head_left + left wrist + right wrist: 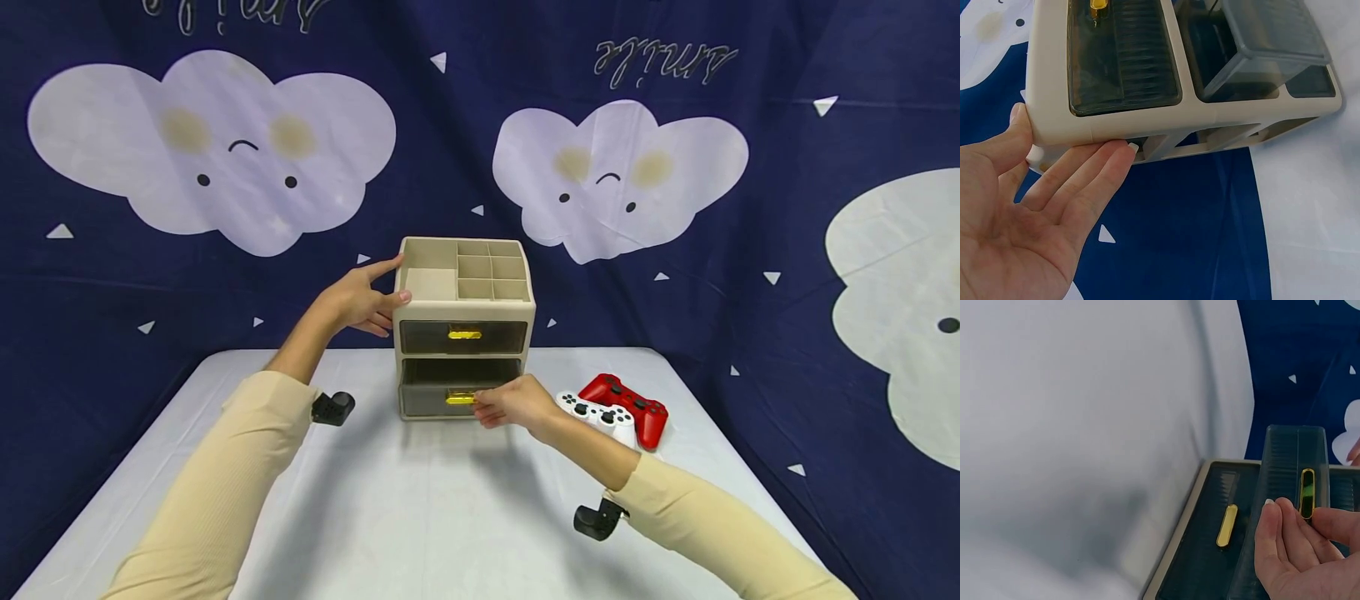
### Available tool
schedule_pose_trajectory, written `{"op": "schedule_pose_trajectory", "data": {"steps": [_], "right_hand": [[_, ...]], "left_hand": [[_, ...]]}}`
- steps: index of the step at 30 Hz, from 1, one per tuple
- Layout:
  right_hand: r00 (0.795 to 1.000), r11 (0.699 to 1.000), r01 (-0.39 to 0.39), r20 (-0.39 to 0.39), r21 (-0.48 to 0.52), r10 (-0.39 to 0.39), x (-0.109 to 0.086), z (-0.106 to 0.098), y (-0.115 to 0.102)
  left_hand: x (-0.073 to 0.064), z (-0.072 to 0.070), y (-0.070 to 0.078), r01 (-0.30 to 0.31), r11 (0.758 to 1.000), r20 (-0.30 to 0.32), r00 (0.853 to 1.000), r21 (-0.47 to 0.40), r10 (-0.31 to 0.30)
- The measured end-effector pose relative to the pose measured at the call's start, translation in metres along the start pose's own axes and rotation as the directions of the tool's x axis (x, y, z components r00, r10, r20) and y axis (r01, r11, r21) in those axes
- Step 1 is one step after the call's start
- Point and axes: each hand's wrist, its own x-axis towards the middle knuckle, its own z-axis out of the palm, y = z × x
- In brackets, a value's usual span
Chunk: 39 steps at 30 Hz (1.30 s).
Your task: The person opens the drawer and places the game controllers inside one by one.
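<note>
A cream desktop organizer with dark see-through drawers stands at the middle of the table's far part. My left hand rests against its left side, thumb at the top rim; in the left wrist view the fingers lie straight along the side wall. The middle drawer is pulled out, and its box shows in the left wrist view. With thumb and fingertips, my right hand pinches that drawer's gold handle. The top drawer and the bottom drawer are closed.
To the right of the organizer lie a white game controller and a red game controller, overlapping on the white table. Open compartments divide the organizer's top. A dark blue cloth with clouds hangs behind.
</note>
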Motion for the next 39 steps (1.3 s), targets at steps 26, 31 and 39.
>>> {"op": "schedule_pose_trajectory", "data": {"steps": [26, 31, 39], "right_hand": [[0.999, 1.0, 0.018, 0.049, 0.014, -0.019, -0.042, 0.009, 0.006], [0.998, 1.0, 0.03, 0.046, 0.006, -0.031, -0.049, 0.013, 0.007], [0.999, 0.999, 0.03, 0.038, -0.014, -0.029, -0.055, 0.014, 0.013]], "left_hand": [[-0.003, -0.001, 0.002, -0.005, 1.0, -0.001, 1.0, 0.007, 0.005], [-0.003, 0.0, 0.001, -0.012, 1.0, -0.005, 1.0, 0.016, 0.012], [-0.004, 0.001, 0.001, -0.013, 1.0, 0.001, 1.0, 0.02, 0.013]]}}
